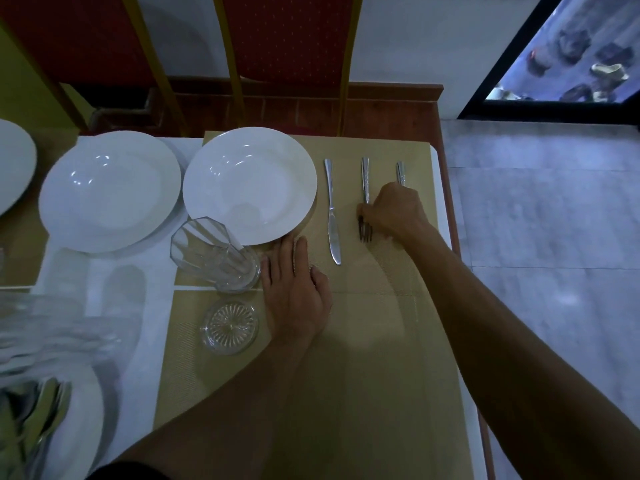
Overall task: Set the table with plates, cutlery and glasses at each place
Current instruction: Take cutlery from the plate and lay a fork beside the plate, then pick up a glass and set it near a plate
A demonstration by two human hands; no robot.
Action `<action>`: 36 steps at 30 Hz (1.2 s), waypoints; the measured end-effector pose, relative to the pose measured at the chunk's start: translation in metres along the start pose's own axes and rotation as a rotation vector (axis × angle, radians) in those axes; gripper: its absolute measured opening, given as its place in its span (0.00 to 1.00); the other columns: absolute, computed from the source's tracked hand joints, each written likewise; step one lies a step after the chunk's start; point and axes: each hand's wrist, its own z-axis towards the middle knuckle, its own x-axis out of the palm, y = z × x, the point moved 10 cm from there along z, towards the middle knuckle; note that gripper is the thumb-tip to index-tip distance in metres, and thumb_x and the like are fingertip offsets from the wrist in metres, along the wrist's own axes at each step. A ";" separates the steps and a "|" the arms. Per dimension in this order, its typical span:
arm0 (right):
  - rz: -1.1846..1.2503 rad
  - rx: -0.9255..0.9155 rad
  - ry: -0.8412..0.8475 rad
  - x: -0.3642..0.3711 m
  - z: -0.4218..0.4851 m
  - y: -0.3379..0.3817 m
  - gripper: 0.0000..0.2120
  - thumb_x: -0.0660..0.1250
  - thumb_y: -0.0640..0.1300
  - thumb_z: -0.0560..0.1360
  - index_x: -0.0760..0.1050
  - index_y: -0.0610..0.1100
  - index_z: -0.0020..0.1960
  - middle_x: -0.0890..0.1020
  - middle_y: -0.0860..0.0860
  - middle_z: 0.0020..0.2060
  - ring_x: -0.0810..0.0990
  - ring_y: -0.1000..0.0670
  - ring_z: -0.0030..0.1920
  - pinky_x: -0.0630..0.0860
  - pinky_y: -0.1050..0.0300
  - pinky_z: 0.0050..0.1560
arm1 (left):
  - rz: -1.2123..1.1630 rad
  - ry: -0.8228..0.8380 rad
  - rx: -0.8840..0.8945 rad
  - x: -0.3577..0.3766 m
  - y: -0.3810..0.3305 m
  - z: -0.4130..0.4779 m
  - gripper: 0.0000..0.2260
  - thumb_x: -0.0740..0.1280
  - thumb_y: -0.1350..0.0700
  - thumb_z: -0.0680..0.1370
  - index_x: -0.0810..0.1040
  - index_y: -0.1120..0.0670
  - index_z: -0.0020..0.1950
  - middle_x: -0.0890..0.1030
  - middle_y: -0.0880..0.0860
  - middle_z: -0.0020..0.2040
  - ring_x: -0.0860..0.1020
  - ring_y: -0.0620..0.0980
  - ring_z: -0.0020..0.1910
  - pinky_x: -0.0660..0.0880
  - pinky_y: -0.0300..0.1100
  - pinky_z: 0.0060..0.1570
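Two beige placemats [377, 344] cover the right end of the white-clothed table [145, 358], one beyond the other, their edges meeting along a seam just past the near hand. Two red chair backs [287, 39] stand at the table's far side, and grey floor tiles run along the right.

Next in size are the plates: one white plate [249, 183] sits on the far mat's left part, a second plate [109, 190] lies just beside it on the cloth, and the rim of a third shows at the left edge. A near plate [81, 424] at the lower left carries a blurred bundle of spare cutlery [38, 431].

A clear faceted glass [214, 254] stands upright just in front of the first plate, and a ribbed glass coaster [230, 325] lies flat close by on the near mat.

The left hand [298, 292] rests palm down on the mat, fingers stretched out and gripping nothing, its fingertips touching the plate's near rim, with the glass just beside it.

Right of the plate lie three pieces, all with long axes running away from the viewer, handles at the far end. The knife [331, 209] points its blade toward the viewer. The fork [364, 199] points its tines the same way. The right hand [394, 211] lies over the third piece [401, 173], hiding all but its handle end; its fingertips touch the fork near the tines, though I cannot tell whether it pinches either one
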 end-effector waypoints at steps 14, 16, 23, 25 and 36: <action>-0.033 0.006 0.164 -0.005 -0.105 -0.030 0.14 0.69 0.49 0.78 0.80 0.37 0.46 0.84 0.45 0.36 0.84 0.47 0.37 0.83 0.49 0.46 | -0.346 0.395 0.016 0.054 -0.036 -0.013 0.17 0.59 0.62 0.79 0.76 0.57 0.67 0.70 0.56 0.73 0.68 0.56 0.73 0.69 0.49 0.70; -0.044 -0.006 0.173 0.001 -0.115 -0.023 0.16 0.68 0.49 0.79 0.80 0.36 0.45 0.85 0.43 0.37 0.85 0.46 0.37 0.83 0.46 0.47 | -0.452 0.423 0.023 0.030 -0.035 -0.025 0.15 0.59 0.59 0.80 0.78 0.55 0.64 0.77 0.53 0.66 0.75 0.53 0.66 0.73 0.47 0.65; -0.026 -0.092 0.219 0.031 -0.133 0.023 0.15 0.67 0.52 0.78 0.79 0.39 0.48 0.85 0.45 0.44 0.85 0.46 0.43 0.82 0.45 0.50 | -0.634 0.310 -0.202 -0.052 0.025 -0.047 0.12 0.62 0.61 0.80 0.83 0.50 0.54 0.84 0.46 0.51 0.83 0.45 0.45 0.81 0.44 0.51; 0.026 -0.112 0.234 0.042 -0.132 0.042 0.15 0.68 0.52 0.78 0.76 0.41 0.56 0.84 0.46 0.48 0.84 0.47 0.45 0.82 0.46 0.51 | -0.637 0.183 -0.303 -0.074 0.054 -0.040 0.09 0.63 0.60 0.79 0.82 0.51 0.51 0.83 0.48 0.49 0.81 0.47 0.45 0.79 0.44 0.48; 0.203 -0.140 0.319 0.088 -0.114 0.109 0.38 0.74 0.43 0.72 0.58 0.48 0.76 0.75 0.43 0.66 0.81 0.41 0.57 0.82 0.43 0.55 | -0.557 0.274 -0.367 -0.084 0.068 0.035 0.16 0.63 0.62 0.80 0.76 0.55 0.67 0.80 0.55 0.61 0.79 0.55 0.58 0.74 0.42 0.53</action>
